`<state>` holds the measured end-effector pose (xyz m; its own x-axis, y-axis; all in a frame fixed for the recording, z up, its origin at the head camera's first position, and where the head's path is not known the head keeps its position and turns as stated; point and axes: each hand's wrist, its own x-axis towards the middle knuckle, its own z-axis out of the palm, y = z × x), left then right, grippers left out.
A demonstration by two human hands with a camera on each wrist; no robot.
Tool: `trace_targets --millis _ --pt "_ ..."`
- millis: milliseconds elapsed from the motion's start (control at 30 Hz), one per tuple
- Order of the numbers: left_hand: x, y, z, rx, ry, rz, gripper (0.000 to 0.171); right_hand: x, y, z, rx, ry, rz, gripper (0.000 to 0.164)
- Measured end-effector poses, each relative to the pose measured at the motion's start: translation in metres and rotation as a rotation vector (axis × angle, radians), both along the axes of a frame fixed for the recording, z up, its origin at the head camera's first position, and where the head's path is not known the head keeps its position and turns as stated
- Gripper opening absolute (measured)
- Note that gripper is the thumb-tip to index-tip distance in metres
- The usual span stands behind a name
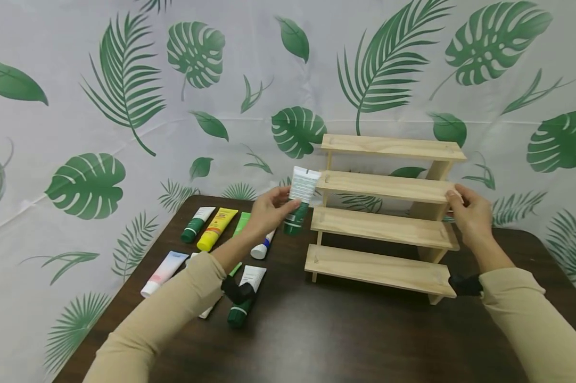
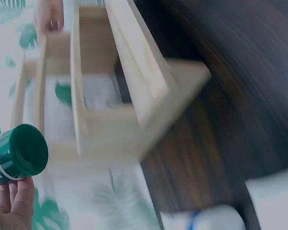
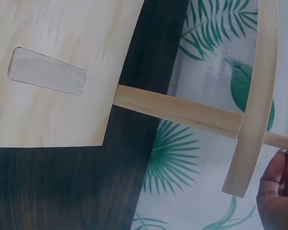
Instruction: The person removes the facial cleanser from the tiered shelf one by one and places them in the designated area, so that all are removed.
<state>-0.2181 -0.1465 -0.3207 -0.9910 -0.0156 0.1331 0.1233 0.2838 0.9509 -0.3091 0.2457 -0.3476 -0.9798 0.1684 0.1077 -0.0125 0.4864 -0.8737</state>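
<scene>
A white tube with a green cap (image 1: 295, 217) is held up by my left hand (image 1: 271, 211), thumb on its front and fingers behind. It stands tilted, cap down, just left of the wooden tiered shelf (image 1: 379, 223). In the left wrist view the round green cap (image 2: 28, 151) shows close up above the fingers. At the shelf's right side, my right hand (image 1: 472, 213) grips the end of the second tier from the top, thumb on the board. The right wrist view shows only part of that hand (image 3: 278, 191), beside the shelf's wooden frame.
Several tubes lie on the dark table at the left, among them a yellow tube (image 1: 217, 229), a pink and white tube (image 1: 164, 272) and a green-capped tube (image 1: 240, 314) partly behind my left wrist. A leaf-patterned cloth (image 1: 249, 69) hangs behind the table (image 1: 317, 335).
</scene>
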Motion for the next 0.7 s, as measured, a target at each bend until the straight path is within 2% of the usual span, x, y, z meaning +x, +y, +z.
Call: trace_targets --millis 167,333,467,700 --pt "0.017 -0.057 -0.004 -0.075 -0.093 0.074 0.048 0.001 0.001 0.001 0.002 -0.007 0.007 0.058" --pt "0.035 -0.116 -0.01 -0.192 -0.181 0.186 0.051 0.0 -0.001 0.0 -0.006 -0.015 0.015 0.059" --pt "0.047 -0.159 -0.017 -0.215 -0.248 0.241 0.055 0.0 0.0 0.0 -0.02 -0.003 0.02 0.059" --pt "0.068 -0.218 -0.03 -0.391 -0.283 0.307 0.056 0.001 0.001 -0.002 -0.012 0.015 0.027 0.059"
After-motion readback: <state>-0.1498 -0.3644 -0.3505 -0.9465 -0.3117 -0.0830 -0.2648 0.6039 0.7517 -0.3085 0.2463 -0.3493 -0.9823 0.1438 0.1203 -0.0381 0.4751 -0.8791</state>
